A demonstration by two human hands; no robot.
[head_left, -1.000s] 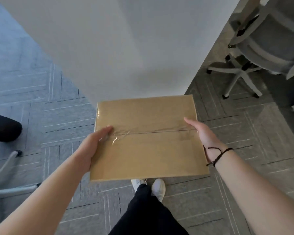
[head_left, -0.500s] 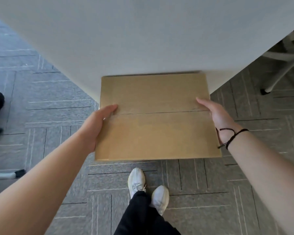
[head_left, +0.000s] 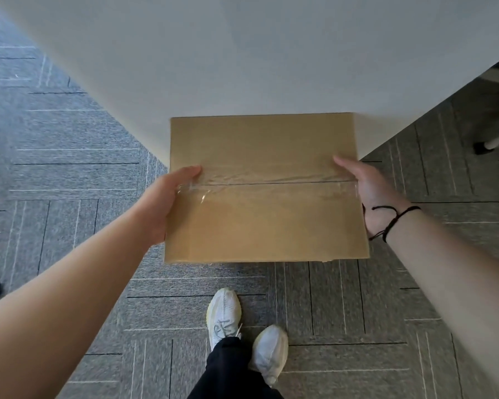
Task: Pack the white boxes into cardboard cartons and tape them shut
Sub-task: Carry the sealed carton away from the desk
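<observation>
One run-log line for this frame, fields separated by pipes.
carton taped shut, held over floor at table corner | left hand grips left side | right hand grips right side

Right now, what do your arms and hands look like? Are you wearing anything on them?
Both arms are bare, with no sleeves or gloves. The right hand has a thin black cord bracelet, knotted, with loose ends, around its wrist. The left hand wears nothing.

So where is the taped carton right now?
Centre of the head view: the carton is held between the left hand and right hand, at the white table's near corner.
</observation>
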